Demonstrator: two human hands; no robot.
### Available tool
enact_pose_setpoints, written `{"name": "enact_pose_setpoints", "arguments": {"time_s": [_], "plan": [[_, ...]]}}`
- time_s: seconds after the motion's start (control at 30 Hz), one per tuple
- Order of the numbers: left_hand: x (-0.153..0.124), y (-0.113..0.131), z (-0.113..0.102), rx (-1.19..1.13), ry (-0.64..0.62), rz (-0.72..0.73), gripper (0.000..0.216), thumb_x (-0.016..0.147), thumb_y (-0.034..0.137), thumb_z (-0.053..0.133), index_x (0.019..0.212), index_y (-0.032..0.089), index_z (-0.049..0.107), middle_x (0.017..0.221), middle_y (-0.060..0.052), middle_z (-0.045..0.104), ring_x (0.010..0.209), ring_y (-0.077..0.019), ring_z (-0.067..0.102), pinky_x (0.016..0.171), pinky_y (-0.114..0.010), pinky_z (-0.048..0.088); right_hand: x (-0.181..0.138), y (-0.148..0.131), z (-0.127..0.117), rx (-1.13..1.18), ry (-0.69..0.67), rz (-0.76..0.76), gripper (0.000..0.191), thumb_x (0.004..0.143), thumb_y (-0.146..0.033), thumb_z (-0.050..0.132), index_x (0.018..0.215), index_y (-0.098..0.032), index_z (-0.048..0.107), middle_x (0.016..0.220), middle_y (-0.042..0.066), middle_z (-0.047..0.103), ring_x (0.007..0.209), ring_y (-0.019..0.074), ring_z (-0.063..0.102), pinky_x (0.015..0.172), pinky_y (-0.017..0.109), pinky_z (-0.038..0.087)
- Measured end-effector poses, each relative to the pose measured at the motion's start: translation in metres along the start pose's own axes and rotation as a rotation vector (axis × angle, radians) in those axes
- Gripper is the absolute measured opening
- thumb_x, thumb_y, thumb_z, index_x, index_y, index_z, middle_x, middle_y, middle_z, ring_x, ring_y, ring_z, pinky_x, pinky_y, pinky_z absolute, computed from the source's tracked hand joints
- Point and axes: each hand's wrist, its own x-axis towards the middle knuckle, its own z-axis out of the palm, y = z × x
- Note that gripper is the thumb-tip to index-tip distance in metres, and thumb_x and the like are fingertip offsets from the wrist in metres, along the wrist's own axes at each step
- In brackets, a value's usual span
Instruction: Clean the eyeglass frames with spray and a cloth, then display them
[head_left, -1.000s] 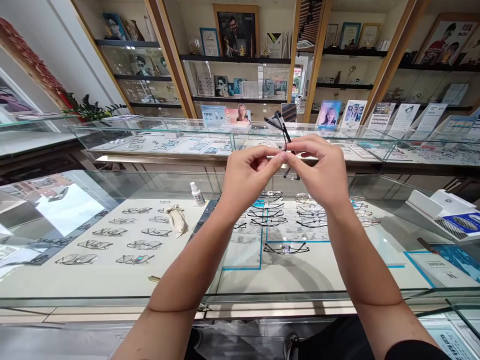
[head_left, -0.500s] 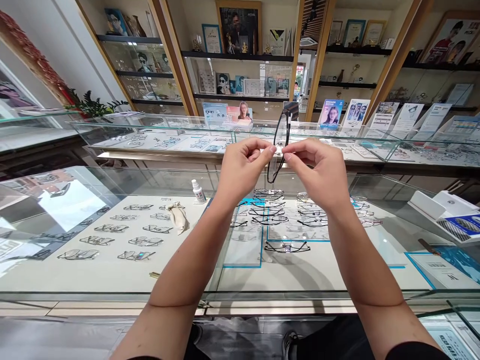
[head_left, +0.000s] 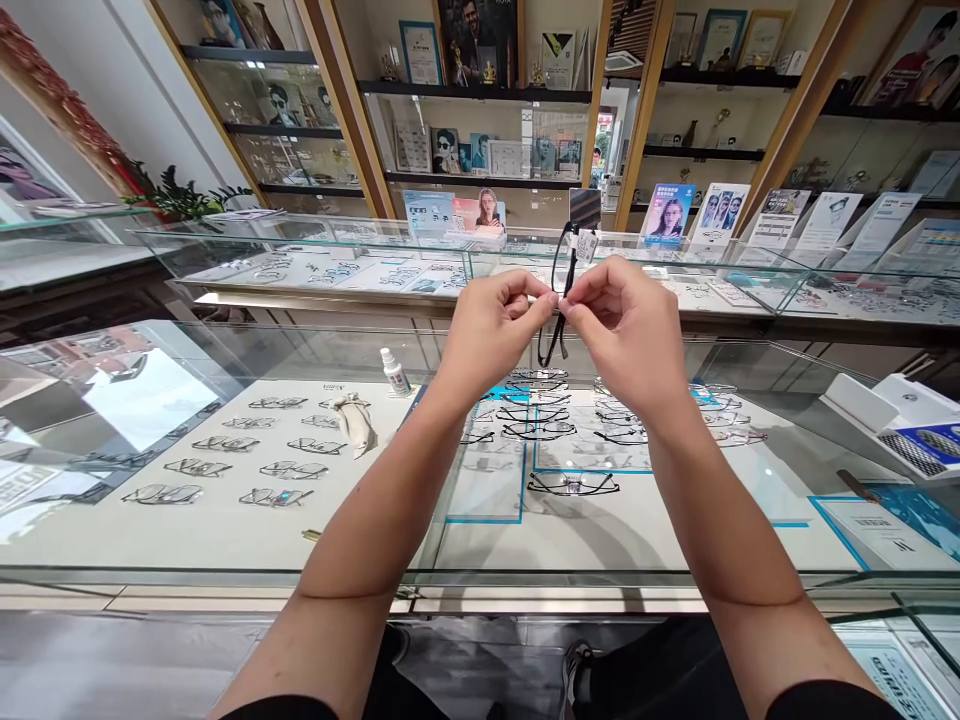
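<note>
Up in front of me, a pair of dark-framed eyeglasses point(head_left: 550, 346) is held edge-on above the glass counter. My left hand point(head_left: 499, 318) is closed, its thumb and forefinger pinching the frame near the middle. From the other side, my right hand point(head_left: 626, 325) pinches the same spot with the fingertips. A small white tag point(head_left: 586, 246) hangs at the top of the glasses. Exactly which part of the frame lies between the fingertips is hidden. Beneath my hands, a dark pair of glasses point(head_left: 574, 484) lies in the display, with several more rows behind it.
A white spray bottle point(head_left: 394, 372) and a beige cloth point(head_left: 355, 423) are on the counter point(head_left: 360, 540) at left. On the right is a white open box point(head_left: 892, 425). Another glass showcase point(head_left: 337, 240) with upright posters runs behind, before wall shelves.
The glasses have turned a little, so their frame looks narrower and the tag now shows at the top. Both hands keep their pinch. The whole view has shifted slightly.
</note>
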Motion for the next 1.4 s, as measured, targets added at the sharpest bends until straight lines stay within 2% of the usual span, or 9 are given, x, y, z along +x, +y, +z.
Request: {"name": "enact_pose_setpoints", "arguments": {"time_s": [0.17, 0.37, 0.57, 0.73, 0.87, 0.97, 1.13, 1.23, 1.4], "plan": [[0.009, -0.015, -0.019, 0.163, -0.091, -0.077, 0.013, 0.088, 0.026, 0.076, 0.077, 0.02, 0.075, 0.055, 0.006, 0.037, 0.058, -0.0126, 0.034, 0.062, -0.031, 0.03, 0.003, -0.001, -0.008, -0.188, 0.013, 0.043, 0.013, 0.099, -0.031, 0.078, 0.094, -0.024, 0.068, 0.089, 0.001, 0.071, 0.08, 0.0187, 0.068, 0.075, 0.036, 0.053], [0.024, -0.083, -0.046, 0.547, -0.394, -0.272, 0.007, 0.079, 0.025, 0.077, 0.074, 0.021, 0.078, 0.062, -0.002, 0.06, 0.067, -0.0175, 0.053, 0.068, -0.034, 0.04, 0.005, -0.008, -0.019, -0.18, 0.087, 0.007, 0.022, 0.096, -0.025, 0.081, 0.082, -0.024, 0.064, 0.082, 0.0, 0.071, 0.067, 0.0153, 0.061, 0.068, 0.037, 0.049], [0.027, -0.145, -0.048, 0.848, -0.608, -0.568, 0.01, 0.073, 0.027, 0.084, 0.082, 0.025, 0.085, 0.078, -0.005, 0.076, 0.078, -0.0231, 0.067, 0.071, -0.034, 0.048, 0.008, -0.014, -0.022, -0.154, 0.091, -0.039, 0.026, 0.093, -0.018, 0.082, 0.076, -0.025, 0.064, 0.077, 0.002, 0.073, 0.063, 0.0155, 0.06, 0.063, 0.037, 0.047], [0.024, -0.172, -0.047, 0.949, -0.735, -0.726, 0.023, 0.074, 0.031, 0.089, 0.096, 0.028, 0.088, 0.104, -0.004, 0.085, 0.098, -0.0274, 0.075, 0.086, -0.032, 0.055, 0.008, -0.016, -0.021, -0.132, 0.076, -0.032, 0.025, 0.093, -0.018, 0.082, 0.075, -0.023, 0.065, 0.076, 0.002, 0.071, 0.062, 0.0151, 0.058, 0.062, 0.037, 0.044], [0.021, -0.186, -0.049, 0.932, -0.818, -0.774, 0.034, 0.073, 0.042, 0.093, 0.103, 0.028, 0.09, 0.114, -0.004, 0.085, 0.11, -0.0299, 0.076, 0.097, -0.032, 0.056, 0.006, -0.016, -0.02, -0.111, 0.057, -0.047, 0.025, 0.094, -0.019, 0.082, 0.075, -0.022, 0.065, 0.071, -0.001, 0.065, 0.063, 0.0135, 0.055, 0.061, 0.035, 0.038], [0.019, -0.196, -0.047, 0.915, -0.832, -0.773, 0.032, 0.071, 0.039, 0.094, 0.1, 0.028, 0.09, 0.112, -0.005, 0.086, 0.104, -0.0287, 0.076, 0.097, -0.034, 0.057, 0.005, -0.017, -0.02, -0.125, 0.03, -0.039, 0.026, 0.097, -0.022, 0.081, 0.077, -0.021, 0.065, 0.064, -0.005, 0.054, 0.06, 0.0106, 0.046, 0.062, 0.034, 0.031], [0.015, -0.206, -0.036, 0.87, -0.724, -0.804, 0.021, 0.064, 0.021, 0.096, 0.084, 0.023, 0.087, 0.1, -0.01, 0.084, 0.101, -0.0332, 0.076, 0.097, -0.041, 0.057, 0.004, -0.021, -0.018, -0.13, 0.027, -0.054, 0.03, 0.096, -0.016, 0.082, 0.074, -0.02, 0.061, 0.056, -0.01, 0.039, 0.055, 0.007, 0.03, 0.064, 0.035, 0.027], [0.014, -0.209, -0.032, 0.847, -0.72, -0.82, 0.018, 0.062, 0.019, 0.096, 0.076, 0.024, 0.085, 0.091, -0.009, 0.082, 0.098, -0.0331, 0.075, 0.095, -0.04, 0.056, 0.003, -0.021, -0.016, -0.136, 0.011, -0.065, 0.03, 0.098, -0.018, 0.081, 0.076, -0.02, 0.062, 0.056, -0.01, 0.04, 0.056, 0.007, 0.03, 0.064, 0.034, 0.027], [0.014, -0.214, -0.031, 0.829, -0.725, -0.832, 0.023, 0.057, 0.025, 0.099, 0.072, 0.024, 0.082, 0.087, -0.01, 0.081, 0.096, -0.0334, 0.074, 0.093, -0.04, 0.057, 0.003, -0.021, -0.014, -0.112, -0.001, -0.053, 0.03, 0.096, -0.016, 0.081, 0.075, -0.02, 0.06, 0.056, -0.01, 0.04, 0.055, 0.0071, 0.03, 0.065, 0.035, 0.028]]}}
